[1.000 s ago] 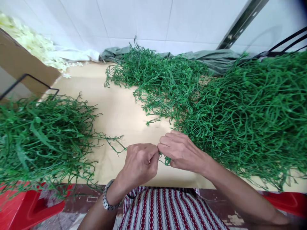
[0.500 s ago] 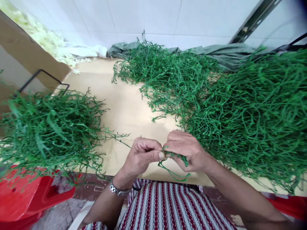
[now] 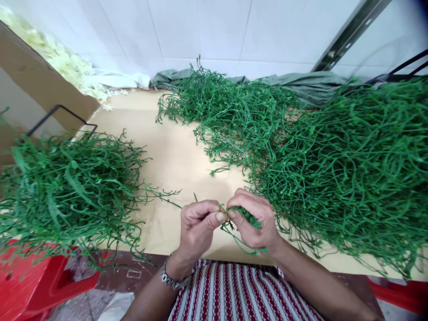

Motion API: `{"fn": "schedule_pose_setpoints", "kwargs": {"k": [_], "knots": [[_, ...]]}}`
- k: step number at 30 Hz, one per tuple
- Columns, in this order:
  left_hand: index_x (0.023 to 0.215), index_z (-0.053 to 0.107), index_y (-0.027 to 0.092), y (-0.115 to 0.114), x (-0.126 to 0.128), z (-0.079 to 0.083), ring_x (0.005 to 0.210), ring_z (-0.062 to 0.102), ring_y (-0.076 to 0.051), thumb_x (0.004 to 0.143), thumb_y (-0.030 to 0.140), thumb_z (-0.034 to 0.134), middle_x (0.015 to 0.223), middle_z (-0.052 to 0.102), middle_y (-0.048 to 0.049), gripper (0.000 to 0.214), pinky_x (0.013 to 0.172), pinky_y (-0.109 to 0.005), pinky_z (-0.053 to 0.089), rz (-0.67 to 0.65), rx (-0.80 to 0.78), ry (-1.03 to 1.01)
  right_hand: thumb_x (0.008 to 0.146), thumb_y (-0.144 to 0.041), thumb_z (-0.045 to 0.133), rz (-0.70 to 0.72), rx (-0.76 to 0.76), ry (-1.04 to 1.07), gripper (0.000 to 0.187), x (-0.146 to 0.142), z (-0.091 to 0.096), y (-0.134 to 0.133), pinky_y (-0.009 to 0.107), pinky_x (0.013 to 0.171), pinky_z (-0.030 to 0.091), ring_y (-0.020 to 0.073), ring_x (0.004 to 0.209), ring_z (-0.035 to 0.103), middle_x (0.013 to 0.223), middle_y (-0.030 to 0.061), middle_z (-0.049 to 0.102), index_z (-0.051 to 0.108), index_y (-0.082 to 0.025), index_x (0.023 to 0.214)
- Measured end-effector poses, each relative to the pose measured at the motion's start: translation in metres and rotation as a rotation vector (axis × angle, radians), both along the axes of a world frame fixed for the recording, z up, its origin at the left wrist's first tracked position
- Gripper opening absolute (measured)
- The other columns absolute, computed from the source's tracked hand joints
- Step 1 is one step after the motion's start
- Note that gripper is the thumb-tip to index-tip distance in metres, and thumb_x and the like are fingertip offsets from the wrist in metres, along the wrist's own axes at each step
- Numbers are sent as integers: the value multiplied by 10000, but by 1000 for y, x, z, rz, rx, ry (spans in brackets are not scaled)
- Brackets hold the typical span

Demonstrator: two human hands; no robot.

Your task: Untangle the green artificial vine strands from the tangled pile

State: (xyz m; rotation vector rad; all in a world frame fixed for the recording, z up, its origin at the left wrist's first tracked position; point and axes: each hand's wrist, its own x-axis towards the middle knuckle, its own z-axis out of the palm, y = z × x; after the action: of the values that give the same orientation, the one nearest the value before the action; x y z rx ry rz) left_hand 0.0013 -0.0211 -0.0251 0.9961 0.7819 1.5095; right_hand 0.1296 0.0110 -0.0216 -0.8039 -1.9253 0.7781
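Note:
My left hand (image 3: pixel 199 225) pinches a thin green plastic stem (image 3: pixel 240 246) between thumb and forefinger, and the stem's forked end hangs below my fingers. Tip to tip with it, my right hand (image 3: pixel 259 223) is closed too. Its curled fingers hold a clump of small green plastic pieces (image 3: pixel 248 217), while thumb and forefinger pinch at the same stem. The exact joint between the fingertips is too small to make out. Both hands are just above the table's front edge, between a left pile of leafy green stems (image 3: pixel 76 191) and a larger right pile of stems (image 3: pixel 351 178).
Another heap of green stems (image 3: pixel 240 107) lies at the back of the pale tabletop (image 3: pixel 174 147). A cardboard box (image 3: pixel 43 76) stands at the left, with cream petals (image 3: pixel 67 67) behind it. Green cloth (image 3: pixel 307 89) runs along the tiled wall. Below left is a red stool (image 3: pixel 30 281).
My right hand has turned, so its thumb now shows in a pinch against the left fingertips and more of the green clump is visible. The view has tilted slightly upward.

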Motion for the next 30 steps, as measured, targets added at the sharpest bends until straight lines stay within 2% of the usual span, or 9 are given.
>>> {"fn": "schedule_pose_setpoints", "kwargs": {"k": [2, 4, 8, 11, 14, 17, 22, 26, 30], "knots": [[682, 688, 157, -1, -2, 4, 482, 429, -89, 742, 211, 625, 502, 515, 0, 103, 478, -229, 333, -12, 101, 86, 807, -145, 467, -7, -20, -31, 136, 1, 1, 0, 234, 501, 307, 106, 540, 411, 583, -18, 423, 475, -173, 674], [679, 680, 150, 0, -5, 9, 491, 444, -94, 747, 218, 622, 515, 533, -7, 112, 481, -228, 347, -24, 95, 159, 804, -130, 472, 7, -20, -73, 128, 6, 8, 4, 228, 498, 309, 102, 540, 415, 599, -19, 431, 479, -173, 684], [626, 654, 144, 10, -14, 12, 540, 461, -99, 709, 302, 664, 578, 584, -23, 179, 508, -222, 364, 41, -172, 193, 836, -150, 469, -97, 21, -127, 78, 25, 26, 22, 250, 593, 364, 127, 653, 462, 710, 9, 470, 498, -177, 770], [618, 650, 129, 17, -18, 10, 487, 385, -74, 689, 337, 673, 568, 572, -21, 222, 459, -215, 308, -22, -287, 183, 870, -196, 438, -101, 3, -116, 100, 35, 30, 33, 296, 723, 398, 164, 796, 510, 836, 51, 525, 498, -181, 791], [625, 649, 120, 19, -19, 8, 457, 331, -59, 677, 347, 677, 550, 561, -16, 235, 439, -213, 277, -100, -312, 155, 885, -228, 434, -54, -94, -122, 103, 35, 27, 32, 261, 645, 411, 136, 671, 517, 744, 21, 542, 516, -184, 840], [661, 656, 123, 19, -17, 6, 469, 341, -56, 660, 305, 692, 570, 563, -7, 186, 451, -206, 294, -102, -306, 164, 885, -256, 442, 28, -197, -179, 130, 28, 22, 24, 217, 546, 381, 100, 562, 477, 690, -7, 538, 547, -180, 899], [653, 631, 135, 17, -11, 3, 517, 405, -72, 680, 228, 674, 586, 542, 8, 106, 486, -205, 339, -12, -261, 233, 816, -295, 564, 133, -365, -260, 168, 16, 10, 15, 200, 556, 385, 94, 590, 506, 722, -16, 586, 572, -179, 936], [664, 630, 144, 15, -8, -1, 584, 464, -96, 719, 195, 640, 624, 527, -2, 76, 529, -222, 363, 53, -137, 364, 819, -258, 557, 97, -335, -237, 104, 14, 3, 13, 193, 546, 366, 89, 594, 502, 671, -20, 566, 568, -155, 808], [688, 606, 152, 13, -8, -3, 628, 491, -116, 763, 190, 596, 677, 527, -21, 84, 535, -237, 371, 104, -26, 493, 849, -264, 511, 103, -283, -220, 128, 15, 1, 11, 191, 523, 357, 87, 558, 478, 632, -22, 536, 554, -153, 801]]}}
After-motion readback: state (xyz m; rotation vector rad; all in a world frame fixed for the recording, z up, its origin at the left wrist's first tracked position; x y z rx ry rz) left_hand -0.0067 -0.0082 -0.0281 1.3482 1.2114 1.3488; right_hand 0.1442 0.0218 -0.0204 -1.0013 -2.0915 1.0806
